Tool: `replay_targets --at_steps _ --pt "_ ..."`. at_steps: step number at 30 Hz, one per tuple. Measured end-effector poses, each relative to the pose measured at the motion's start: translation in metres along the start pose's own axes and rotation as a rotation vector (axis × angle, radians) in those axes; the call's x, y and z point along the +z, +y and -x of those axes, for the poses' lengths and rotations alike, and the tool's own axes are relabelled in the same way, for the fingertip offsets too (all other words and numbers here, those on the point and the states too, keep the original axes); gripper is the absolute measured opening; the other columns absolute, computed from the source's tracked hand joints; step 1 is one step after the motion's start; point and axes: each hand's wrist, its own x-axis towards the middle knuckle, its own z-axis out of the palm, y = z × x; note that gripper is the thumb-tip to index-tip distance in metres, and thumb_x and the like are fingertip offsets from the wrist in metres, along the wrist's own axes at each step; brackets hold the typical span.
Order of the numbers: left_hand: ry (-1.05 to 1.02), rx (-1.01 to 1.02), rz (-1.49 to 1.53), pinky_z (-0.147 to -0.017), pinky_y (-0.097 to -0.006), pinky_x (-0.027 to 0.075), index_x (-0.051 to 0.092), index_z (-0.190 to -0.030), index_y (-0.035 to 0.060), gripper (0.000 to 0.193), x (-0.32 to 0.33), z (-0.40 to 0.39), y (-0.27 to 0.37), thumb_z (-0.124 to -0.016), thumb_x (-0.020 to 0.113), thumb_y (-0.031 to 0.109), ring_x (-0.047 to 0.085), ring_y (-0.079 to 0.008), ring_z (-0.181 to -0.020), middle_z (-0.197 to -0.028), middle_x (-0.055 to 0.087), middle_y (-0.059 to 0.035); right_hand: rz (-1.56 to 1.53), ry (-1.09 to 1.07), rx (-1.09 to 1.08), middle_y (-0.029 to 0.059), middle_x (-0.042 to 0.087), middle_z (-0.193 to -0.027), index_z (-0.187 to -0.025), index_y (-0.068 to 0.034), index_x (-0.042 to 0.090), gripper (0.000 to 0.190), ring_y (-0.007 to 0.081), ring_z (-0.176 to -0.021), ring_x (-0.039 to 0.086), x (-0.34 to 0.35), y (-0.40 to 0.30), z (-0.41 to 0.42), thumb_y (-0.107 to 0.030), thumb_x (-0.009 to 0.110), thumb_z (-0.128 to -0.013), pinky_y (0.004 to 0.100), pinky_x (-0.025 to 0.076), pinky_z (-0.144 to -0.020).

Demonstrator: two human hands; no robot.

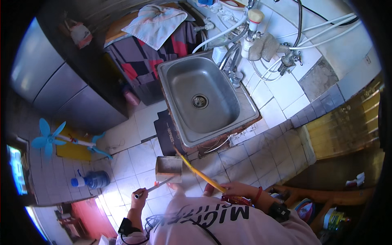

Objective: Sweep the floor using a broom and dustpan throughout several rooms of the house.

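Observation:
My left hand (140, 197) is closed round the metal handle (157, 186) of a long-handled dustpan. The dustpan's box-like pan (169, 168) rests on the tiled floor in front of my feet. In my right hand (237, 190) is a yellow pole (205, 177), slanting down and left past the pan's right side; its far end lies near the dark mat and is too blurred to tell. A red shiny packet (237, 200) shows just below my right hand, and I cannot tell whether that hand holds it too.
A steel sink (202, 95) with a faucet (229, 58) stands ahead. A dark mat (167, 131) lies against its left side. On the left are a fridge (61, 73), a blue fan (48, 141) and a water bottle (96, 179). Wooden shelving (333, 193) is at the right.

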Motion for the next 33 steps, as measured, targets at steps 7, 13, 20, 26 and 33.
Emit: replay_targets --at_steps 7,13,20,26,33 --pt "0.035 -0.062 0.126 -0.049 -0.0193 0.039 0.059 -0.082 -0.0020 0.014 0.047 0.029 0.008 -0.076 0.057 0.010 0.050 -0.0075 -0.054 -0.061 0.055 -0.0033 -0.087 -0.001 -0.002 0.0027 0.055 -0.082 -0.104 0.000 0.049 0.031 0.0065 -0.072 0.051 -0.028 0.022 -0.007 -0.020 0.052 -0.079 0.0205 0.041 -0.062" --pt "0.089 -0.116 0.121 -0.053 -0.0211 0.042 0.061 -0.080 -0.0012 0.016 0.056 0.032 -0.001 -0.074 0.057 0.013 0.053 -0.0088 -0.055 -0.061 0.057 -0.0039 -0.054 -0.070 0.036 -0.0001 0.054 -0.080 -0.101 0.000 0.050 0.029 0.0050 -0.069 0.050 -0.042 -0.010 -0.024 -0.020 0.052 -0.080 0.0192 0.040 -0.060" --pt "0.110 -0.076 0.058 -0.052 -0.0217 0.040 0.060 -0.089 -0.0001 0.020 0.078 0.053 0.005 -0.074 0.057 0.012 0.051 -0.0078 -0.058 -0.065 0.058 -0.0036 0.041 -0.269 0.111 -0.0010 0.053 -0.080 -0.096 -0.002 0.051 0.023 0.0042 -0.072 0.049 -0.063 -0.023 -0.060 -0.020 0.051 -0.081 0.0183 0.039 -0.063" --pt "0.307 -0.027 -0.046 -0.050 -0.0204 0.040 0.049 -0.113 0.0005 0.041 0.122 0.088 0.036 -0.073 0.055 0.009 0.049 -0.0062 -0.056 -0.066 0.057 -0.0031 0.263 -0.515 0.079 -0.0008 0.054 -0.085 -0.110 -0.005 0.047 0.036 0.0061 -0.078 0.050 -0.089 -0.023 -0.099 -0.029 0.049 -0.083 0.0183 0.041 -0.065" --pt "0.693 -0.170 0.035 -0.053 -0.0196 0.040 0.058 -0.103 0.0042 0.029 0.224 0.154 0.061 -0.075 0.056 0.008 0.048 -0.0060 -0.060 -0.074 0.058 -0.0058 0.608 -0.696 0.128 0.0027 0.057 -0.087 -0.101 -0.011 0.055 0.029 0.0081 -0.073 0.052 -0.087 -0.072 -0.080 -0.031 0.045 -0.083 0.0232 0.044 -0.062"
